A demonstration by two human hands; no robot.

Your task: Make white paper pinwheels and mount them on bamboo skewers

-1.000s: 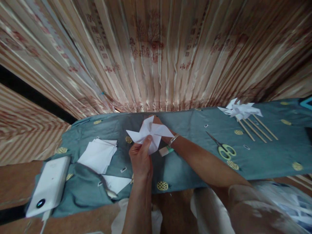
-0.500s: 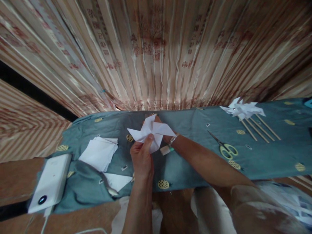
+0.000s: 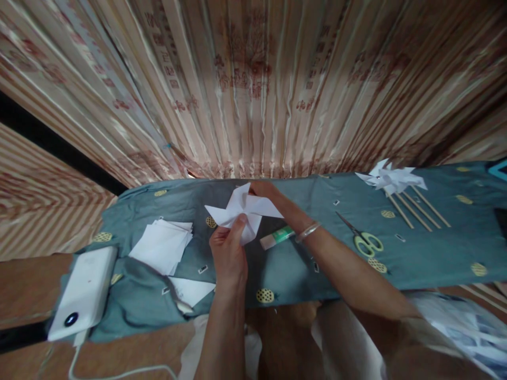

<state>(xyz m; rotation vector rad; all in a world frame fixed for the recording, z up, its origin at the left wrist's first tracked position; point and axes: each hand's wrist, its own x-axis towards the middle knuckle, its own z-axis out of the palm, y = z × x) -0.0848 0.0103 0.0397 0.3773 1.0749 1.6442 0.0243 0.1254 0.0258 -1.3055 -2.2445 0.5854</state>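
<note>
A white paper pinwheel with folded blades is held up over the middle of the cloth. My left hand is closed on it, thumb pressed on the front near the centre and fingers behind. Behind the upper right blade reaches my right hand, its fingers hidden by the paper. Below my right wrist lies a green and beige tube that looks like a glue stick. Farther right are scissors with light green handles, lying partly open.
Finished pinwheels on wooden sticks lie at the right back of the pineapple-patterned cloth. A stack of white paper is at left, a folded white sheet before it. A white power bank with a cable sits at the left edge.
My right forearm and hand have shifted up and away behind the pinwheel, uncovering more of the green tube. My left hand keeps its hold, the pinwheel moving slightly left.
</note>
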